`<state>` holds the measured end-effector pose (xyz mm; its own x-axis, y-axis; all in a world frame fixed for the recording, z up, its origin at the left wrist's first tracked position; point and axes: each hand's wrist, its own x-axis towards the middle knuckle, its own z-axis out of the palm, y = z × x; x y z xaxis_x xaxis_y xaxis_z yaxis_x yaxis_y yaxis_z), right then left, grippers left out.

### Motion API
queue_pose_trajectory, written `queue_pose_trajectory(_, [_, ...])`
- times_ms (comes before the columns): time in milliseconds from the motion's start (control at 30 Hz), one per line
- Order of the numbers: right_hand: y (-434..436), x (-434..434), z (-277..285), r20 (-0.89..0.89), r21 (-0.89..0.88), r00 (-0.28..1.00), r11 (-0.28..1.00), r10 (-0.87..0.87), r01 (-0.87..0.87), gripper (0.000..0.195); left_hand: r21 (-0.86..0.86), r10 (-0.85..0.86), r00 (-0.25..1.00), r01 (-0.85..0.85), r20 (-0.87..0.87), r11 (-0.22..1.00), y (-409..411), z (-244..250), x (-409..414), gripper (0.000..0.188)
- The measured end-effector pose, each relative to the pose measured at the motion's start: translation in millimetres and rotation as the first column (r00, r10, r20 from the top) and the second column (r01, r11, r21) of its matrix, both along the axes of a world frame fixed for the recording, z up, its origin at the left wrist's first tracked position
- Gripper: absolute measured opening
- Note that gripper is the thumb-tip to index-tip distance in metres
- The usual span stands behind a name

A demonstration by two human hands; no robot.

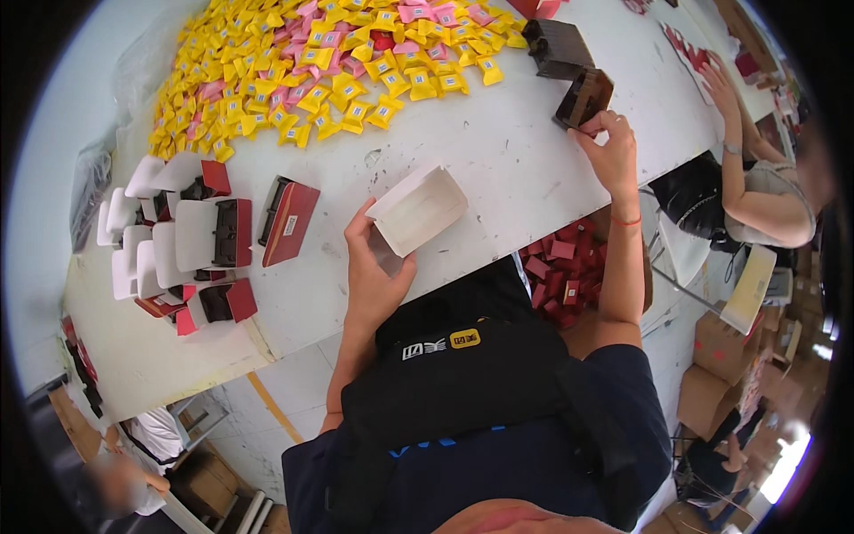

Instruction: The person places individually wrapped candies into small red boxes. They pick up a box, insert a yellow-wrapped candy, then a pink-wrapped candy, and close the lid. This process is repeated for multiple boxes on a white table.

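My left hand grips a small white cardboard box by its near end, with the pale inside facing up. To the right, my right hand pinches the edge of a dark brown plastic tray between thumb and fingers. That tray is tilted and touches a stack of similar dark trays lying behind it. Left of the white box stands a red box with a dark insert and a label. Several red boxes with raised white lids and dark inserts are grouped further left.
A large heap of yellow and pink wrapped packets covers the far side of the white table. Below the table edge, a carton holds many small red boxes. At right, another person's hands rest by red-and-white items. Cardboard cartons stand behind.
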<state>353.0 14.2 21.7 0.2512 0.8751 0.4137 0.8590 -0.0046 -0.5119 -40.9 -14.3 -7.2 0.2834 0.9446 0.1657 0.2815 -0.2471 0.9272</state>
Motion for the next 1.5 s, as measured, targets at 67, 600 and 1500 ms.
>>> queue_pose_trajectory(67, [-5, -10, 19, -0.210, -0.034, 0.978, 0.999, -0.006, -0.001, 0.009, -0.018, -0.011, 1.000, 0.011, 0.009, 1.000, 1, 1, 0, 0.082])
queue_pose_trajectory(600, [-71, -186, 58, -0.858, -0.147, 0.509, 0.916, 0.070, -0.374, 0.009, 0.220, -0.044, 0.999, 0.050, -0.029, 0.974, -1, -1, 3, 0.086])
queue_pose_trajectory(1500, [-39, -194, 37, 0.126, -0.096, 0.963, 0.969, 0.239, -0.228, 0.030, 0.202, -0.042, 0.995, 0.060, -0.089, 0.977, -2, 3, 4, 0.092])
